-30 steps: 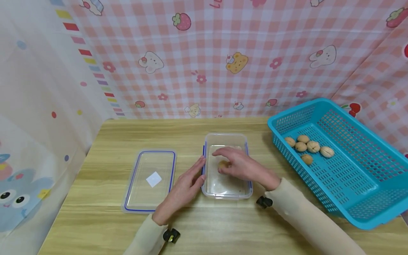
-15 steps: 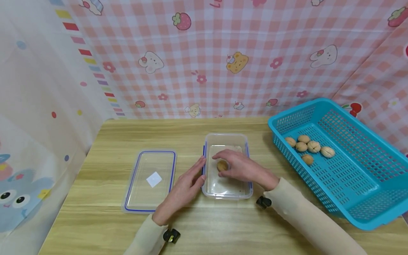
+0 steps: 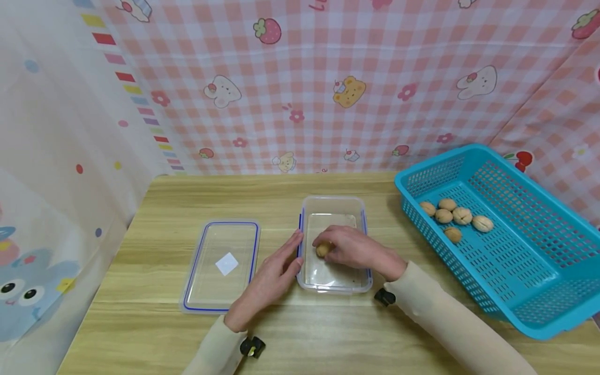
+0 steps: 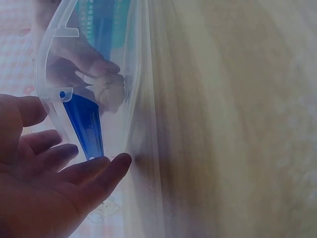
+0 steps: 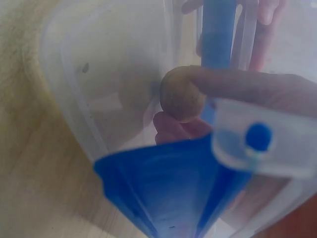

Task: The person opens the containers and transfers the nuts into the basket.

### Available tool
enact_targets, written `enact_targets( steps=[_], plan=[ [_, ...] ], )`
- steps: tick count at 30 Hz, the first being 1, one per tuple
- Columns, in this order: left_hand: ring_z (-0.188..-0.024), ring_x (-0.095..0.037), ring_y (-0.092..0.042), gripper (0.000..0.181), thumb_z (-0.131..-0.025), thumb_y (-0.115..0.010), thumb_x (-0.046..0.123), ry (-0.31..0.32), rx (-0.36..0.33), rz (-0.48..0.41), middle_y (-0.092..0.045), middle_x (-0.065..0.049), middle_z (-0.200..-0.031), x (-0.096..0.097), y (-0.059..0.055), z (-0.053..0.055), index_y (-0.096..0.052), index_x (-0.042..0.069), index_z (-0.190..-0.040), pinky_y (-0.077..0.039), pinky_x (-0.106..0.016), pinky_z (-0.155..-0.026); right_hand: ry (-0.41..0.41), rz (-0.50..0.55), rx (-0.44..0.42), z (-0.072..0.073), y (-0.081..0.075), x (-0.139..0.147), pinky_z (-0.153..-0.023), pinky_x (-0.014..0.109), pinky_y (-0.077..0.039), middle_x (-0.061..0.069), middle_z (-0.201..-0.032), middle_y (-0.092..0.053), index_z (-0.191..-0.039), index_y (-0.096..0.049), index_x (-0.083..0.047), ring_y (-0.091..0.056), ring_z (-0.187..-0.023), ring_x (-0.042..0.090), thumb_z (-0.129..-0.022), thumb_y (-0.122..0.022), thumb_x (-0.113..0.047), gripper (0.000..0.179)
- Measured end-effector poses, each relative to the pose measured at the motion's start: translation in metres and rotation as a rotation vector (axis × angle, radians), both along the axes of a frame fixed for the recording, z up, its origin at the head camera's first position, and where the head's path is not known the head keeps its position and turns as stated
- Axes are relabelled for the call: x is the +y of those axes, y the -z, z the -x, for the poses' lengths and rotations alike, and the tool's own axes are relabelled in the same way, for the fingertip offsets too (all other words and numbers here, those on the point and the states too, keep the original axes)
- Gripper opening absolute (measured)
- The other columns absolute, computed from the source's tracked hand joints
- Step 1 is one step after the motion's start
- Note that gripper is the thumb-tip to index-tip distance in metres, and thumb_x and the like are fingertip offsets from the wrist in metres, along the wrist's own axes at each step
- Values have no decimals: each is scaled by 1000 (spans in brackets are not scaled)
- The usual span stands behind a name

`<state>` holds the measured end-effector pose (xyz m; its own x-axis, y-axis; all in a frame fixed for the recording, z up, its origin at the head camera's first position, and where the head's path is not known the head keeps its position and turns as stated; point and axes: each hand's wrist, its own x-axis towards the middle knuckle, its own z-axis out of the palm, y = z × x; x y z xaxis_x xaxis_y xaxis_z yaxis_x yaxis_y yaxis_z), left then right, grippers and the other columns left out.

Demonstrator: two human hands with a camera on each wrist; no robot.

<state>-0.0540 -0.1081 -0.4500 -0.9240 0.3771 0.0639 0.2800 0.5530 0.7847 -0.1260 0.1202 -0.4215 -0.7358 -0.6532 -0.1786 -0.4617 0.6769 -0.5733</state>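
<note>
A clear plastic food container (image 3: 328, 283) with blue side latches stands on the table, its top uncovered. Inside it, my right hand (image 3: 354, 248) pinches a walnut (image 3: 322, 249) between thumb and fingers, low near the floor of the box. The right wrist view has this walnut (image 5: 181, 96) behind the clear wall, with fingers above and below it. My left hand (image 3: 272, 273) rests its fingers along the container's left side. By the blue latch (image 4: 85, 124) in the left wrist view, the left fingers are spread and hold nothing.
A blue-edged clear lid (image 3: 220, 286) bearing a white paper square (image 3: 227, 264) lies left of the container. On the right stands a turquoise basket (image 3: 520, 271) with several walnuts (image 3: 462, 215) in its far left part. A checked cloth (image 3: 290, 78) hangs behind the table.
My right thumb and fingers, spread around the walnut half a second ago, have closed onto it, and the walnut sits slightly nearer and to the left. The left hand stays where it was.
</note>
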Motion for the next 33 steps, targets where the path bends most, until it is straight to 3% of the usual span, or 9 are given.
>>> enact_targets(
  steps=[10,26,33],
  plan=[
    [-153,-24,-31,55,-109,-53,19,-3,-3,-4,-30,-6,-168,1,-1,0,-37,7,-160,-28,-46,-124,-10,23,29,-2,-3,2,-99,42,-57,7,-123,-72,-122,-75,-9,-67,-113,22,-94,-75,-4,29],
    [-153,-22,-31,55,-110,-52,21,3,7,10,-30,-4,-168,0,1,0,-37,7,-161,-28,-45,-124,-2,255,102,-16,-11,16,-94,41,-57,1,-119,-71,-125,-73,-9,-65,-109,17,-95,-71,0,31],
    [-153,-24,-31,55,-109,-53,20,10,21,-9,-31,-7,-167,0,1,1,-37,6,-160,-28,-46,-124,32,316,71,-23,-13,22,-91,40,-60,1,-123,-70,-127,-72,-10,-66,-106,16,-95,-72,-1,33]
  ],
)
